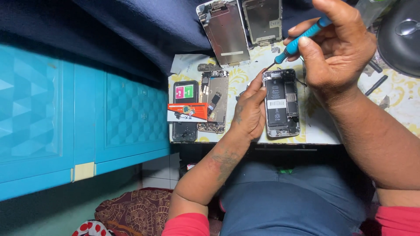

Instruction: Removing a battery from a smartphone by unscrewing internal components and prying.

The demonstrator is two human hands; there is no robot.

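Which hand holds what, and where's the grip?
Right hand grips the blue screwdriver by its handle; left hand steadies the opened phone at its left edge.

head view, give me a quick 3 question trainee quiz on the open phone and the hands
1. True or false: the right hand holds a blue-handled screwdriver with its tip at the top edge of the opened phone.
2. Which hand steadies the opened phone? A) left hand B) right hand C) neither
3. Fill in: the orange card lies across the black phone with the screen protector, to the ____ of the second opened phone in the picture.

Key: 1 true; 2 A; 3 left
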